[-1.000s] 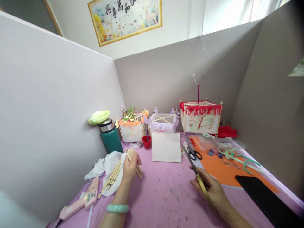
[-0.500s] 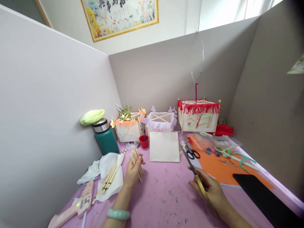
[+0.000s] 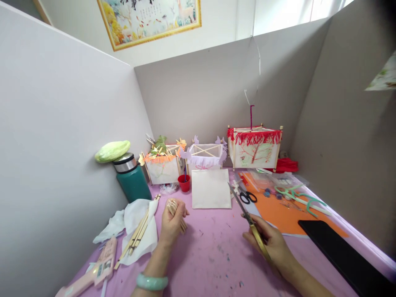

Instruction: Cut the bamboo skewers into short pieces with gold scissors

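My left hand (image 3: 173, 222), a green bangle at its wrist, is closed around a bundle of short wooden sticks (image 3: 172, 204) above the table. On the other side, my right hand (image 3: 269, 239) grips gold-handled scissors (image 3: 255, 235), seen almost edge-on with their long dark blades pointing forward and left. A white rectangular panel (image 3: 211, 189) rests upright beyond and between the hands. Left of my left hand, several longer sticks with dark bands (image 3: 140, 235) lie on white paper (image 3: 151, 243).
A pink glue gun (image 3: 103, 264) and a teal bottle (image 3: 133, 183) stand to the left. Small lanterns (image 3: 256, 154) line the back, near a red cup (image 3: 184, 184). Black-handled scissors (image 3: 249, 197), orange sheets (image 3: 284, 216) and a black phone-like slab (image 3: 337, 251) lie right.
The view has shifted slightly. My left hand has turned the stick bundle so its ends face more toward me. My right hand still grips the scissors.
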The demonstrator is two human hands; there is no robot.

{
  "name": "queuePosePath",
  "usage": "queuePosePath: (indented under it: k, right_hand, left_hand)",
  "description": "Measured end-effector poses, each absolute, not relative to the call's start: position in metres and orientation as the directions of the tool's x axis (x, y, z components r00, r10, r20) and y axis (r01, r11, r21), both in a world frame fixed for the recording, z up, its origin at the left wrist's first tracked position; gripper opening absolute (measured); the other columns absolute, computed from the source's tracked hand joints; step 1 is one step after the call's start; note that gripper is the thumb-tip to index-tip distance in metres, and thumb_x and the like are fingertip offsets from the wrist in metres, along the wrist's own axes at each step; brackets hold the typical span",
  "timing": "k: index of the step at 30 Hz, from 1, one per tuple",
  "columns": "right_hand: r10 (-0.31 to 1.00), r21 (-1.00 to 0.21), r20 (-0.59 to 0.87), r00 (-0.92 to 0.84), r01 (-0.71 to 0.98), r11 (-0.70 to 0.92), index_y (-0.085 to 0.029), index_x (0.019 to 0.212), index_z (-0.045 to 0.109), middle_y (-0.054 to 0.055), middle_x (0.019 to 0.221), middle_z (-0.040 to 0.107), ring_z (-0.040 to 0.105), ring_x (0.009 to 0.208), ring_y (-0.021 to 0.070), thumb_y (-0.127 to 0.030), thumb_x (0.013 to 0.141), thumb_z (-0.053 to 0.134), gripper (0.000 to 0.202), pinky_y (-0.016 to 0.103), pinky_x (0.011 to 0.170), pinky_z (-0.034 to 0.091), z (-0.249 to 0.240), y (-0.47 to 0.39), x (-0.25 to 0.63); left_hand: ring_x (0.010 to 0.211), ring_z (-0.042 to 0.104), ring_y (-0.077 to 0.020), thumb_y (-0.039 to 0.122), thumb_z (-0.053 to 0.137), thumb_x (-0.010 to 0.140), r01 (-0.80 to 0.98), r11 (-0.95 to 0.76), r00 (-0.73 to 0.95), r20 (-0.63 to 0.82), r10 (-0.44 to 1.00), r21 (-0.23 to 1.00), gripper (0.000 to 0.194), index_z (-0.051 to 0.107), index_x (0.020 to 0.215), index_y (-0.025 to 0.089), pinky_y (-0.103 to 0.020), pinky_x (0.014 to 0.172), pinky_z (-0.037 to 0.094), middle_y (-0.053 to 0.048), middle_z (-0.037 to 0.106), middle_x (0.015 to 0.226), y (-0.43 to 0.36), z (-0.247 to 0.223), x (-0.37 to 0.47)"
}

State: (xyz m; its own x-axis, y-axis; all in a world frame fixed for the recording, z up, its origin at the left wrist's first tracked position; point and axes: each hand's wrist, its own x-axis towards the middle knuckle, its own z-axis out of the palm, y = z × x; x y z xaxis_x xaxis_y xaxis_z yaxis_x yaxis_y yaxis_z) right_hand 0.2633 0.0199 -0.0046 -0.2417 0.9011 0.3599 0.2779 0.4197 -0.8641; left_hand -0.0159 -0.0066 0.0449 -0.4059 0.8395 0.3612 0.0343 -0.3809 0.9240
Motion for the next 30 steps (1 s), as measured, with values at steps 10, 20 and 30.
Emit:
queuePosePath:
  k: [10, 20, 30]
  right_hand:
    - [0.92, -0.894, 0.364, -0.143, 0.224, 0.388, -0.019, 0.11, 0.062, -0.005, 0.061, 0.045, 0.042, 0.053, 0.011, -0.045, 0.074, 0.066, 0.045, 0.023, 0.05, 0.04, -0.004, 0.017, 0.257]
    - [0.936, -0.913, 0.334, -0.11, 0.209, 0.35, -0.022, 0.112, 0.064, -0.006, 0.059, 0.045, 0.042, 0.051, 0.0115, -0.045, 0.071, 0.069, 0.047, 0.022, 0.048, 0.037, -0.007, 0.017, 0.257]
    - [0.942, -0.911, 0.303, -0.142, 0.248, 0.33, -0.022, 0.114, 0.062, -0.006, 0.059, 0.043, 0.039, 0.05, 0.0107, -0.044, 0.073, 0.069, 0.047, 0.022, 0.047, 0.036, -0.01, 0.019, 0.26]
  left_hand:
    - [0.05, 0.052, -0.0109, 0.039, 0.069, 0.076, 0.071, -0.287, -0.405, 0.29, 0.867, 0.955, 0.029, 0.046, 0.072, 0.021, -0.023, 0.053, 0.042, 0.008, 0.051, 0.051, -0.003, 0.075, -0.003]
    - [0.042, 0.04, -0.0088, 0.048, 0.065, 0.077, 0.083, -0.196, -0.38, 0.213, 0.9, 0.977, 0.034, 0.047, 0.065, 0.021, -0.021, 0.044, 0.032, 0.007, 0.045, 0.044, 0.006, 0.068, -0.002]
    - [0.039, 0.035, -0.0084, 0.048, 0.063, 0.078, 0.059, -0.193, -0.401, 0.2, 0.894, 0.979, 0.04, 0.038, 0.06, 0.023, -0.022, 0.042, 0.028, 0.007, 0.043, 0.041, 0.008, 0.054, -0.01]
